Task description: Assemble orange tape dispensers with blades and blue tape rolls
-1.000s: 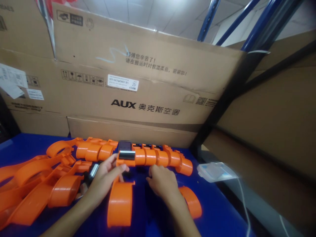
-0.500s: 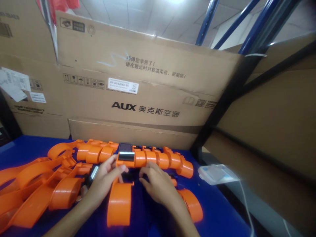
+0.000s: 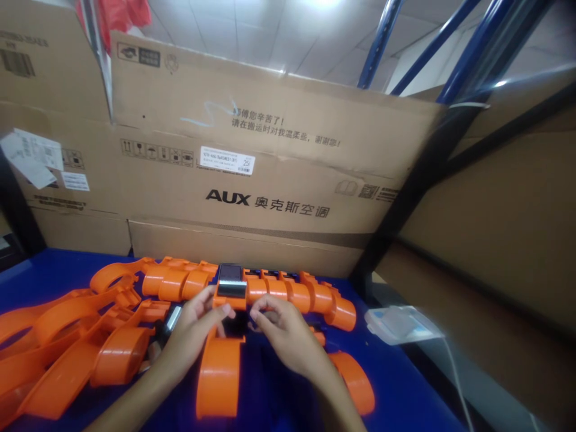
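Observation:
An orange plastic tape dispenser [image 3: 219, 378] stands in front of me, with a toothed metal blade and a dark plate at its upper end. My left hand [image 3: 200, 315] grips it below the blade, thumb across the front and fingers behind. Just right of the frame, my right hand [image 3: 279, 324] has its thumb and index finger curled close together. Whatever they may pinch is too dark and small to make out. A dark gap in the dispenser lies between the two hands. Behind them stand several more orange tape dispensers [image 3: 297, 297] in a row.
Orange dispenser frames [image 3: 58, 378] lie piled on the left of the blue surface [image 3: 400, 384]. Another orange dispenser [image 3: 357, 384] sits beside my right forearm. A clear plastic case [image 3: 402, 324] is at the right edge. Behind stands a large cardboard box [image 3: 180, 180]; a dark rack post [image 3: 405, 192] rises at right.
My right hand has turned slightly, its thumb and index finger drawing closer together beside the dispenser. My left hand keeps its grip. The whole view has shifted slightly.

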The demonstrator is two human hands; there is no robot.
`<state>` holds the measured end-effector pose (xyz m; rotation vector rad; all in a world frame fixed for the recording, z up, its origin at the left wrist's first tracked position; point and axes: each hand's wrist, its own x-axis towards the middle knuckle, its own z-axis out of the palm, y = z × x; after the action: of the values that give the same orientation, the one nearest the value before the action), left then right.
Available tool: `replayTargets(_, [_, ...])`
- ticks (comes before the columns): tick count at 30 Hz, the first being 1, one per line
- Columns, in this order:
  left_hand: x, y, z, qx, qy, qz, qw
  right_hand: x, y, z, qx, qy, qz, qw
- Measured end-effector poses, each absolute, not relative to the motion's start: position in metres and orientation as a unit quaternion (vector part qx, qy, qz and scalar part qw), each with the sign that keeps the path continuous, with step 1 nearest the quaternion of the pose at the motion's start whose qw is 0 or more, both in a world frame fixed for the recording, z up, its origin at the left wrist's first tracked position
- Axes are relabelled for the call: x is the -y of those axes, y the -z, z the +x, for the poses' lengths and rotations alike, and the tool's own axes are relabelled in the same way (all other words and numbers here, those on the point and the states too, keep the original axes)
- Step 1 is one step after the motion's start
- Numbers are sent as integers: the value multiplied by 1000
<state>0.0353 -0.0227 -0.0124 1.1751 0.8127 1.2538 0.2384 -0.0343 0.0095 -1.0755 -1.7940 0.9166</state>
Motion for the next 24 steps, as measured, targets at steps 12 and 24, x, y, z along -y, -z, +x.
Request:
replayTargets(12, [29,9,41,-359,-528,524,563,35,-11,215,579,-341,-384,633])
replayTargets(24, [28,9,40,-380,-536,528,539,39,-13,222,667,-297,-399,555])
